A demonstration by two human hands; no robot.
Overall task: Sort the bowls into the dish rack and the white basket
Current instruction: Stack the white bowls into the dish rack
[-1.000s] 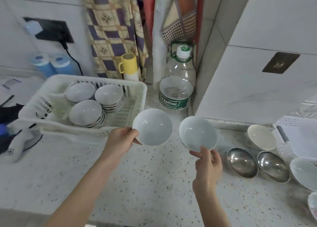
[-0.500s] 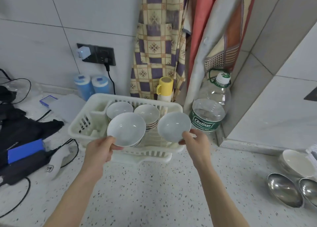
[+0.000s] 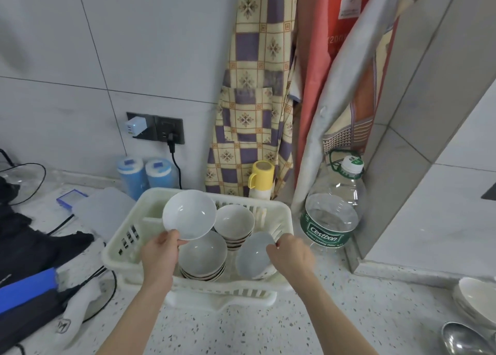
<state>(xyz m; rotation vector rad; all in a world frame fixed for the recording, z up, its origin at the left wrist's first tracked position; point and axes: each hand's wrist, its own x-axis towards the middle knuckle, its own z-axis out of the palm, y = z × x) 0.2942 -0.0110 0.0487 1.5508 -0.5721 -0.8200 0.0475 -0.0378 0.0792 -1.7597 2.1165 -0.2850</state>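
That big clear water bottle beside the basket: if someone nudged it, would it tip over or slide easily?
The water bottle looks nearly empty, so it is probably light for its bulk and would slide readily on the smooth speckled counter. Its wide base suggests it resists tipping. The thin clear walls would likely flex under a squeeze.

The green label of the clear water bottle (image 3: pixel 334 215) reads "Cestbon"; smaller print beneath it is illegible

The speckled counter (image 3: pixel 308 325) holds a white basket (image 3: pixel 281 215), a big water bottle (image 3: pixel 334 207), two blue tubs (image 3: pixel 146 175), a yellow cup (image 3: pixel 261 177), black cables (image 3: pixel 107 287) and shiny metal bowls (image 3: pixel 461 340)
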